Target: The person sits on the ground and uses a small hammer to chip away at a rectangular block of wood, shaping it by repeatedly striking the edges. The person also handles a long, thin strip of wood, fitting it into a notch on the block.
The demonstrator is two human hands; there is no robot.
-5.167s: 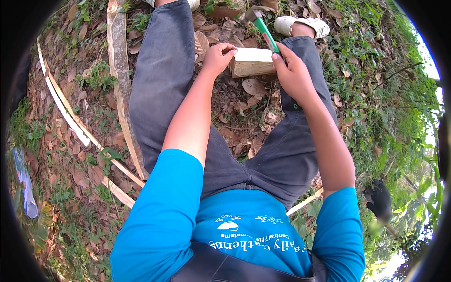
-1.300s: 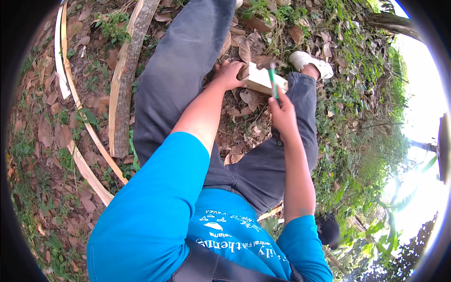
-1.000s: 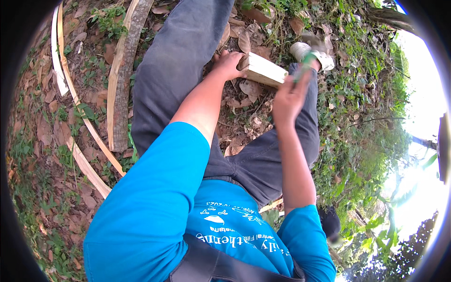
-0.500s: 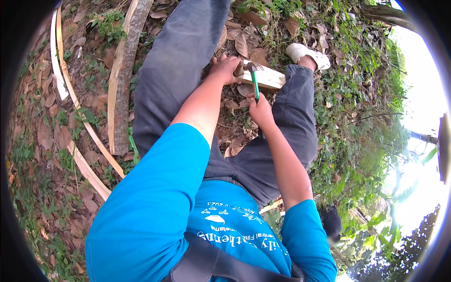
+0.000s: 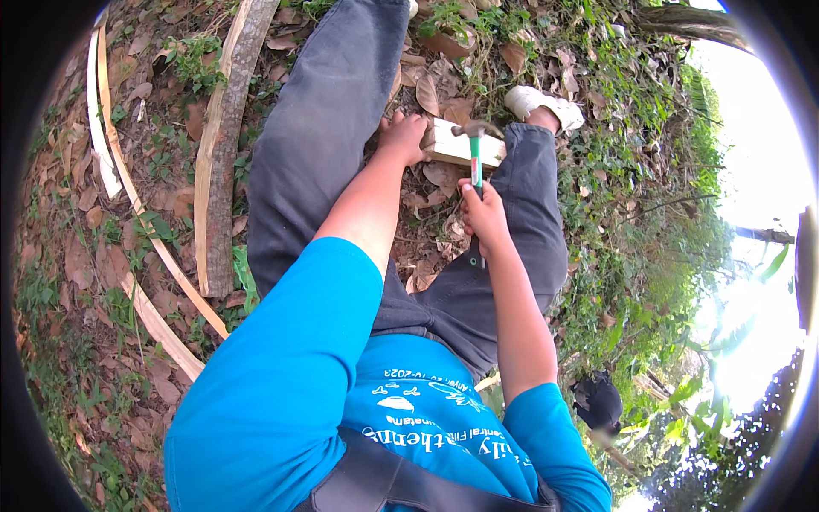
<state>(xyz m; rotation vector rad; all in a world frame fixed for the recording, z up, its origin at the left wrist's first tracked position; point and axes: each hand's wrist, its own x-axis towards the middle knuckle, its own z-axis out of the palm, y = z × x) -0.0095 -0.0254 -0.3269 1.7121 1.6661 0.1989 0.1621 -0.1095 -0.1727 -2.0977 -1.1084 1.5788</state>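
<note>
My right hand (image 5: 485,215) is closed around the black grip of a claw hammer (image 5: 476,155), which has a green shaft and a dull metal head. Its head appears over a pale wooden block (image 5: 450,145) between my legs; I cannot tell whether the two touch. At the block's left end, my left hand (image 5: 403,138) grips it, with the fingers partly hidden behind the wood. The block's right end disappears behind my bent right leg.
Dry leaves and green plants cover the ground. A barked log (image 5: 226,154) lies left of my leg, with long pale wood strips (image 5: 141,192) further left. A person's dark-haired head or dark cap (image 5: 597,401) shows at the lower right. A thick branch (image 5: 695,26) lies at the upper right.
The hammer has moved slightly right and looks larger, its shaft now more upright in view. My left hand stays at the block's end. The whole view has shifted slightly.
</note>
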